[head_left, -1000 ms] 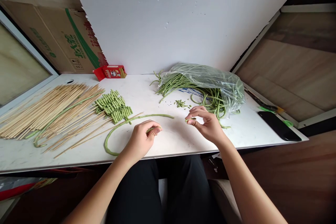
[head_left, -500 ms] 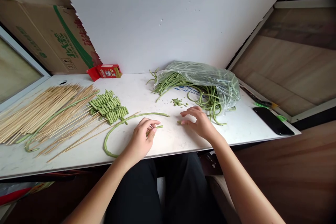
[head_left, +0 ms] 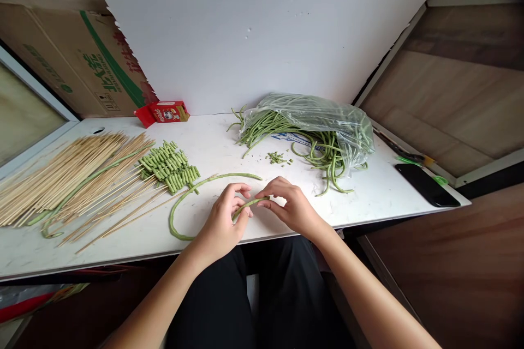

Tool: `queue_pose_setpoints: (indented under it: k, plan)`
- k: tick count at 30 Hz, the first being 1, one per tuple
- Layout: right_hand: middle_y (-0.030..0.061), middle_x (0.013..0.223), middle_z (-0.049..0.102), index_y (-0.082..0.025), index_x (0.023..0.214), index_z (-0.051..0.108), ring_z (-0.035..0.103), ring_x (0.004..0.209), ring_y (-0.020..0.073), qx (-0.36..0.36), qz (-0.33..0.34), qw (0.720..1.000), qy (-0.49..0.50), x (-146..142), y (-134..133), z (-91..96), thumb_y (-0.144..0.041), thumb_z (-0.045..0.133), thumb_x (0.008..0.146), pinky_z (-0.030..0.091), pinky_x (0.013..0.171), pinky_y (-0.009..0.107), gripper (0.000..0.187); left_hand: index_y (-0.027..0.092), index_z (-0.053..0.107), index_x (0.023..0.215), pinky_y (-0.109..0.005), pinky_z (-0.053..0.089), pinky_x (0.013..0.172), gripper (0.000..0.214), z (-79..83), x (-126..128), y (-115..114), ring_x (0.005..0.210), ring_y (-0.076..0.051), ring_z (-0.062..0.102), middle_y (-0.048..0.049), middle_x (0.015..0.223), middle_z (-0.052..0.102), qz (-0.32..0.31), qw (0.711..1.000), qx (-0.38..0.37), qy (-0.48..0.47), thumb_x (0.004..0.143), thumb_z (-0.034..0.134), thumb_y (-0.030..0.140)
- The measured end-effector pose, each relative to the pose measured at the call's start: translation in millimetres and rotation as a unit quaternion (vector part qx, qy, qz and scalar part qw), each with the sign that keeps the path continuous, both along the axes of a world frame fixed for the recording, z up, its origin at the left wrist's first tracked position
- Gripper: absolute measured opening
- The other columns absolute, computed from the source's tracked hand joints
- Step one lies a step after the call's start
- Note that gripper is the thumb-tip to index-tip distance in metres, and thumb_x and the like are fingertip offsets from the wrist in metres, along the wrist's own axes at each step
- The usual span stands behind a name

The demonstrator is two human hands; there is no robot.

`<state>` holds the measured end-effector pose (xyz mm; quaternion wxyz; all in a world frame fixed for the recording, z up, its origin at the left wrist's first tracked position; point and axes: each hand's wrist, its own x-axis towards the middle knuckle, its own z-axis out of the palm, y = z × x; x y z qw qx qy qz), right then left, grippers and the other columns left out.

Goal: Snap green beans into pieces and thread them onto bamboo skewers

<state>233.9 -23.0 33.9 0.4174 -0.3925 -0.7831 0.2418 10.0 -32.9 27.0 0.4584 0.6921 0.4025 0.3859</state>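
A long green bean curls across the white table in front of me. My left hand pinches one end of it near the table's front edge. My right hand is closed on the same end, its fingertips touching the bean just to the right of the left hand's. A pile of short cut bean pieces lies to the left, against a heap of bamboo skewers.
A clear plastic bag of long beans lies at the back right, with small bean scraps before it. A black phone rests at the right edge. A red packet and a cardboard box stand at the back left.
My right hand has moved left from near the bag and joined the left hand on the bean's end. The bean's loop has shifted slightly right.
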Motion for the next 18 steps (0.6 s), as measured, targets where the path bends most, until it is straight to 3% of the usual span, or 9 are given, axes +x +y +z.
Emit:
queue_pose_setpoints:
  k: [5, 12, 18]
  plan:
    - [0.0069, 0.096, 0.078, -0.027, 0.11, 0.08, 0.065, 0.096, 0.0262, 0.007, -0.016, 1.0, 0.005, 6.3, 1.6, 0.3, -0.035, 0.079, 0.096, 0.055, 0.084, 0.041, 0.017, 0.02, 0.072, 0.115, -0.032, 0.062, 0.078, 0.024, 0.8, -1.6, 5.5, 0.081, -0.02, 0.076, -0.0061, 0.093, 0.076, 0.007, 0.999, -0.02, 0.043, 0.103, 0.063, 0.038]
    - [0.0064, 0.094, 0.074, -0.025, 0.104, 0.075, 0.06, 0.098, 0.0257, 0.019, 0.009, 1.0, -0.008, -4.4, -4.0, 3.3, -0.021, 0.072, 0.1, 0.053, 0.086, 0.04, 0.006, 0.02, 0.077, 0.106, -0.027, 0.054, 0.064, 0.026, 0.5, 1.8, 2.4, 0.067, -0.016, 0.069, -0.0038, 0.084, 0.077, 0.023, 0.998, 0.005, 0.058, 0.101, 0.066, 0.043]
    - [0.0063, 0.092, 0.071, -0.024, 0.098, 0.07, 0.056, 0.102, 0.0264, 0.014, 0.037, 0.999, -0.022, -9.4, -7.2, 4.0, -0.003, 0.058, 0.098, 0.052, 0.084, 0.038, 0.024, 0.019, 0.075, 0.093, -0.027, 0.051, 0.072, 0.018, 4.5, 3.7, 0.8, 0.078, -0.018, 0.069, -0.0029, 0.081, 0.075, 0.004, 0.995, 0.035, 0.091, 0.101, 0.06, 0.026]
